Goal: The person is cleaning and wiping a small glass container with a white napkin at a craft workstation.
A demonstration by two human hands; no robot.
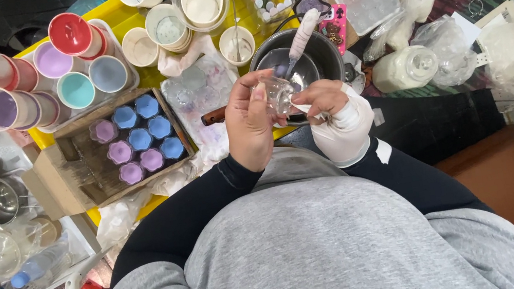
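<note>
Clear little mould [278, 95] | held up over the metal bowl [325, 51] near the table's front edge | left hand [249, 127] wraps its side | right hand [326, 102], wrist bandaged, pinches its rim | box of blue and purple moulds [136, 143] at left

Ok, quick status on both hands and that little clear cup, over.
Left hand and right hand both grip the small clear cup. Cup held above the metal bowl. Spoon rests in the bowl, nothing blocking.
</note>
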